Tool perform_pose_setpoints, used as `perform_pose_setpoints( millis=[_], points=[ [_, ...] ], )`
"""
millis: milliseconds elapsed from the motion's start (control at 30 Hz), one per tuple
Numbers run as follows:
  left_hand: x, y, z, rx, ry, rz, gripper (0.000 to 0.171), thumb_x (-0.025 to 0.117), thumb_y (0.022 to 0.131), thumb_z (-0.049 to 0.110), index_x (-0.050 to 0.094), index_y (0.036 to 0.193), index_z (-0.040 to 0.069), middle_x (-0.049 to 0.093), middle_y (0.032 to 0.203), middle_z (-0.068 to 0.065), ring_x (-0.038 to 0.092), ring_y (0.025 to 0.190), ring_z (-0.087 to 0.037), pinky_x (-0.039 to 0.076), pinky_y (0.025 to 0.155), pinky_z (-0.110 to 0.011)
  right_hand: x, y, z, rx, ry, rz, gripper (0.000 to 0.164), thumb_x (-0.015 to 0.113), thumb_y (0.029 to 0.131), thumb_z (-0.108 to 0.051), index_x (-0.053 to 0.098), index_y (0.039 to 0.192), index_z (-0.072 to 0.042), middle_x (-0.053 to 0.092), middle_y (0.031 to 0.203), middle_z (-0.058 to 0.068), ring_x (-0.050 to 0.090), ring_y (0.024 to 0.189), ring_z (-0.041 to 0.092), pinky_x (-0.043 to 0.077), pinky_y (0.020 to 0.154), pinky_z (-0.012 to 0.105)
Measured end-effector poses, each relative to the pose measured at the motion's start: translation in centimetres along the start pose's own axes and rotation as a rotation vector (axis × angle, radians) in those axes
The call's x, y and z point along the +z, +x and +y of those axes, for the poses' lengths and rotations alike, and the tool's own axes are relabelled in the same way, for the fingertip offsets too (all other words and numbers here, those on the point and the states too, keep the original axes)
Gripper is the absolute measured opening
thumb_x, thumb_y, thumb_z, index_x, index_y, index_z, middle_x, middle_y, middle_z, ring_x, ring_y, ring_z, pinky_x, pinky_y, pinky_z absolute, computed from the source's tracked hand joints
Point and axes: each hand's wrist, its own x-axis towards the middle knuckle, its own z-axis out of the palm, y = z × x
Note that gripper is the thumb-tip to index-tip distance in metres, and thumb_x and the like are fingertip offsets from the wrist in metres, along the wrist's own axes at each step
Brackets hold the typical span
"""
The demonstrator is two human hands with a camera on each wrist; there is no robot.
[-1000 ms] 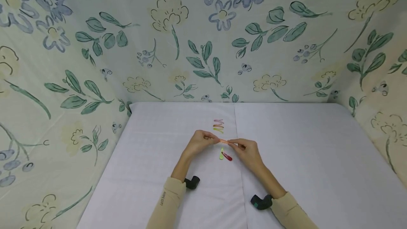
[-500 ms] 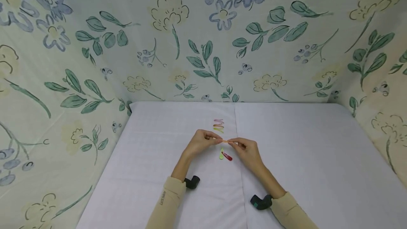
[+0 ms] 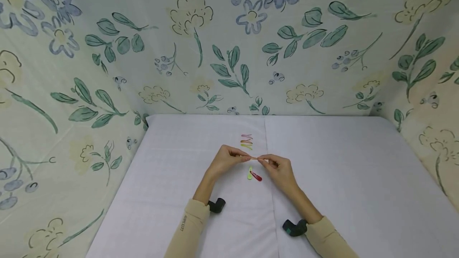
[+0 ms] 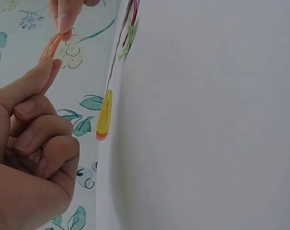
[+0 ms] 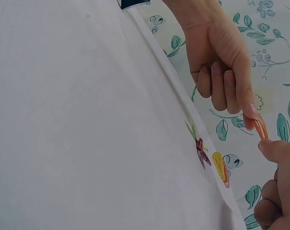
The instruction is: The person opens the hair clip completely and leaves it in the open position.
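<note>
OK, L hand (image 3: pixel 225 160), R hand (image 3: pixel 277 168): pinch on orange clip (image 4: pixel 50 46)

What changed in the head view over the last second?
The left hand edged its fingertips slightly right, towards the right hand, so less of the orange clip shows between them. Nothing new was picked up or let go; both keep their grip on it. Right hand nearly in place; the three clips beyond, the green clip and the red clip stayed put.

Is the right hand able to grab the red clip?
Probably yes: the red clip lies uncovered on the white cloth near the right hand, though that hand would first need to release the orange clip.
</note>
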Motion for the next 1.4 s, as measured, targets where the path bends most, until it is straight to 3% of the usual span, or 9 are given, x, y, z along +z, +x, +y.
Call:
perform_pose_setpoints(
  millis=[200,333,433,600,667,767,1000,1400],
  points=[
    [0.2,0.0,0.2,0.022,0.016,0.014,0.016,0.087,0.085,0.023,0.085,0.092,0.008,0.081,0.090,-0.005,0.063,0.077,-0.007,0.051,0.071,-0.023,0.2,-0.1,-1.0,0.082,0.019,0.000,0.005,0.080,0.088,-0.001,0.081,0.092,-0.003,0.034,0.054,0.003,0.021,0.049,-0.002,0.022,0.047,0.019],
    [0.6,0.0,0.3,0.053,0.046,0.038,0.011,0.086,0.085,0.017,0.084,0.089,0.007,0.081,0.089,-0.008,0.068,0.075,-0.008,0.054,0.070,-0.024,0.0,-0.1,-2.9,0.068,0.045,0.014,0.006,0.080,0.086,0.002,0.078,0.089,0.007,0.030,0.052,0.006,0.019,0.050,-0.003,0.020,0.046,0.020],
    [1.0,0.1,0.5,0.062,0.074,0.057,0.008,0.085,0.085,0.013,0.084,0.086,0.006,0.080,0.086,-0.009,0.067,0.071,-0.008,0.053,0.066,-0.023,0.2,-0.2,-2.4,0.042,0.060,0.037,0.010,0.080,0.086,0.002,0.077,0.086,0.011,0.030,0.051,0.004,0.019,0.049,-0.006,0.019,0.044,0.021],
    [1.5,0.2,0.7,0.076,0.124,0.063,0.007,0.084,0.086,0.010,0.084,0.086,0.004,0.080,0.084,-0.010,0.065,0.067,-0.006,0.052,0.062,-0.022,0.5,-0.3,-0.8,0.065,0.036,0.061,0.005,0.081,0.085,0.003,0.078,0.082,0.007,0.029,0.051,0.000,0.021,0.048,-0.011,0.019,0.044,0.018],
    [1.5,0.2,0.7,0.072,0.130,0.070,0.006,0.084,0.086,0.011,0.084,0.086,0.005,0.080,0.085,-0.009,0.066,0.068,-0.005,0.052,0.062,-0.021,0.5,-0.2,-1.1,0.081,0.024,0.059,0.002,0.081,0.085,0.004,0.079,0.086,0.005,0.029,0.053,-0.001,0.019,0.048,-0.012,0.019,0.045,0.017],
    [1.2,0.2,0.5,0.067,0.123,0.083,0.007,0.084,0.086,0.013,0.085,0.088,0.006,0.081,0.087,-0.008,0.066,0.070,-0.005,0.052,0.064,-0.021,0.4,-0.1,-1.9,0.088,0.016,0.043,0.010,0.081,0.084,0.004,0.080,0.094,0.004,0.030,0.055,-0.001,0.016,0.048,-0.010,0.018,0.047,0.016],
    [0.7,0.3,0.5,0.063,0.119,0.054,0.010,0.084,0.088,0.016,0.085,0.092,0.007,0.081,0.090,-0.007,0.060,0.069,-0.006,0.050,0.064,-0.020,-0.2,0.0,-3.4,0.094,0.021,0.001,0.019,0.081,0.084,0.004,0.079,0.103,0.003,0.031,0.057,0.000,0.016,0.048,0.000,0.020,0.046,0.017],
    [0.7,0.1,0.5,0.001,0.133,0.062,0.016,0.084,0.088,0.024,0.084,0.091,0.009,0.062,0.069,0.005,0.046,0.066,-0.009,0.037,0.058,-0.021,0.0,-0.1,-3.1,0.037,0.029,0.027,0.021,0.081,0.083,0.007,0.079,0.103,0.003,0.032,0.056,0.003,0.017,0.048,-0.002,0.019,0.045,0.019]
  ],
)
